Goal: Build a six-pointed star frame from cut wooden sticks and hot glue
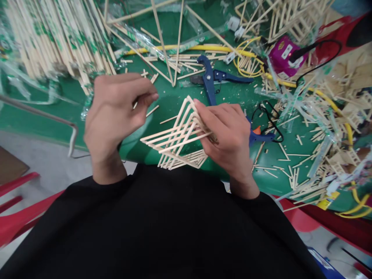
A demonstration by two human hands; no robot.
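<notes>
Left hand: from the head camera, the left hand (pixel 116 108) was up off the tabletop (pixel 238 95), fingers curled in toward the thumb with only a small gap. Couldn't tell if anything tiny was pinched in there, sorry.
Right hand: the right hand (pixel 225 135) was closed on one corner of the stick frame, thumb and fingers wrapped around the sticks.
Stick frame: the stick frame (pixel 180 133) sat between the two hands, right in front of the black shirt (pixel 186 224), tilted, with layered thin wooden sticks crossing into triangles. It was well clear of the left hand.
Cutter: a blue cutter (pixel 208 77) lay just past the right hand, roughly mid-tabletop.
Blue tool: another blue tool (pixel 263 136) with an orange bit was partly hidden behind the right hand, black cord (pixel 271 126) looped beside it.
Big frame: a larger, more open stick shape (pixel 178 42) was at the far side, near a yellow cable (pixel 188 48).
Wrapped bundles: loads of sticks in plastic (pixel 66 42), far left.
Messy side: loose sticks (pixel 296 176) were scattered all over the right, and a purple box (pixel 286 56) was farther back.
Chair: a bit of red chair (pixel 29 217), lower left.
</notes>
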